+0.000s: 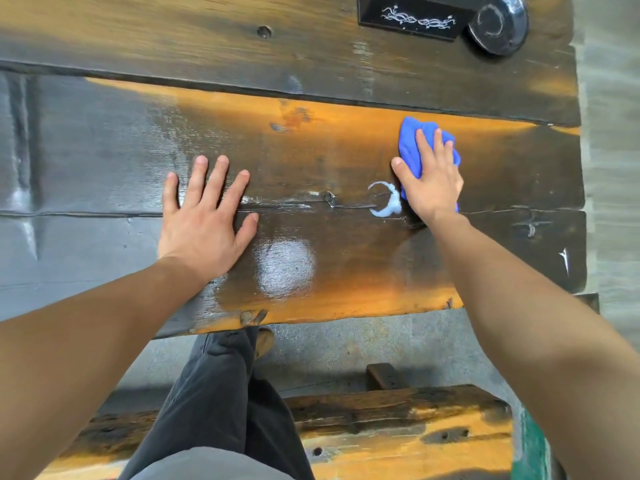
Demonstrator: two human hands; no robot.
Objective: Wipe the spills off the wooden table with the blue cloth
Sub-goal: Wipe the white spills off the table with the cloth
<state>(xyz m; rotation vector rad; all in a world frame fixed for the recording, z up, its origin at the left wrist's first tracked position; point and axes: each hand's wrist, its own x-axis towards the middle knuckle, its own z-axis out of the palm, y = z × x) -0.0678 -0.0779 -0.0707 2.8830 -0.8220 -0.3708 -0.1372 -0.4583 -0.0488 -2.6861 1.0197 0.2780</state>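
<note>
The dark, glossy wooden table (311, 161) fills the upper part of the head view. My right hand (429, 178) presses flat on the crumpled blue cloth (410, 140), which shows past my fingers and thumb. A white curved smear of spill (388, 206) lies on the wood just left of that hand, touching the cloth's lower edge. A small white streak (564, 259) marks the table near its right end. My left hand (204, 216) rests flat on the table with fingers spread, holding nothing.
A black box with white ornament (412, 15) and a round black object (498, 24) stand at the table's far right. A wooden bench (398, 431) lies below the table's near edge, my leg in dark trousers (221, 403) beside it. Concrete floor lies to the right.
</note>
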